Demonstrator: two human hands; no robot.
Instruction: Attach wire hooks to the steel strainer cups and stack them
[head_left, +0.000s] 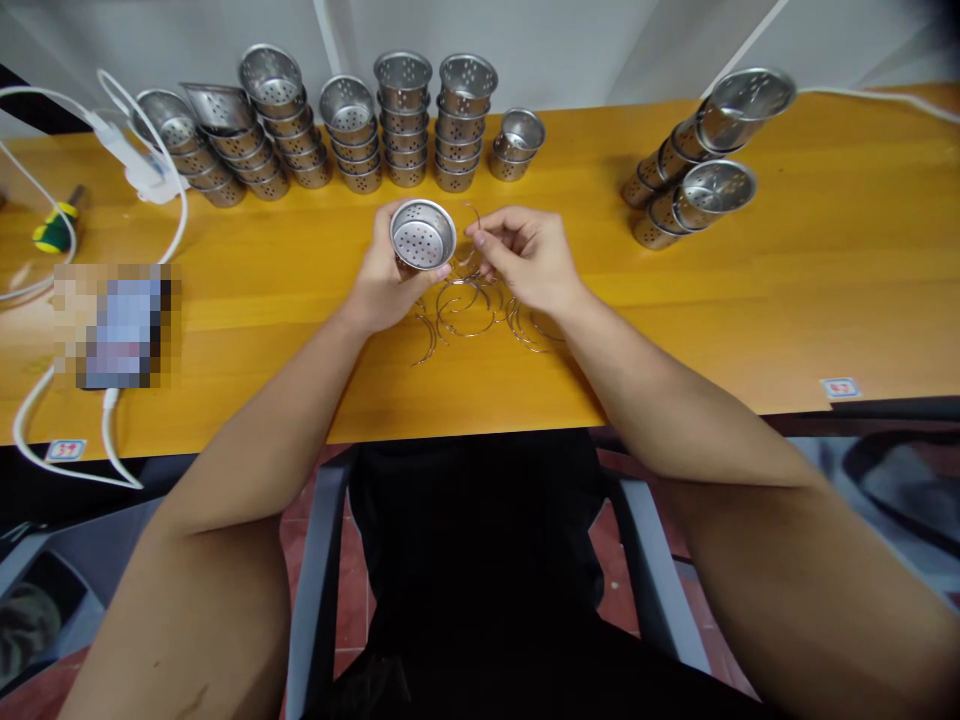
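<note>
My left hand [382, 285] is closed around a small perforated steel cup [422, 235], its open mouth tilted toward me. Just right of the cup, my right hand [525, 255] pinches a thin curved wire handle [474, 215] between thumb and fingers, close to the cup's rim. Below both hands, several loose wire handles [465, 315] lie in a small heap on the orange table [825, 290].
Stacks of the same perforated cups [405, 120] line the table's back edge, and two stacks lying on their sides [697, 150] sit at the right. A white cable and power strip [142, 165], a green-yellow tool [52, 230] and a blurred object [116, 325] are at the left.
</note>
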